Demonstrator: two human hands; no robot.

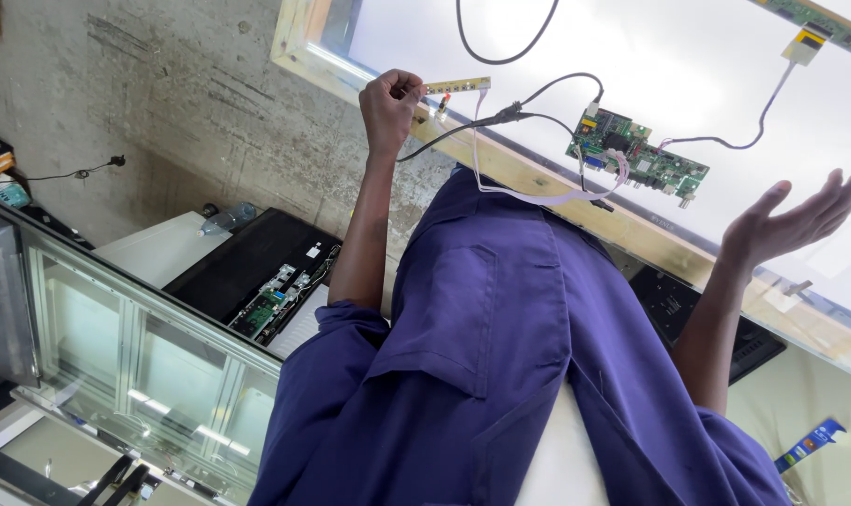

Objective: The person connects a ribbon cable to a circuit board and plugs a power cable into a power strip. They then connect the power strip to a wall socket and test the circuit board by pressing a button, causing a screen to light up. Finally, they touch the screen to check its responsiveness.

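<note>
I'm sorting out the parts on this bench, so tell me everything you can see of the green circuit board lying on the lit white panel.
The green circuit board is a roughly rectangular printed board, crowded with small components, a dark chip and metal connectors along its edges. It lies flat on the glowing white panel, near the panel's wooden frame. Black cables and a flat white ribbon plug into one end, and a thin wire leaves the other. Neither hand touches it.

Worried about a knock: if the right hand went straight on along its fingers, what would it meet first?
Probably nothing: the right hand points toward the frame edge, across the lit white panel, though depth is unclear.
</note>
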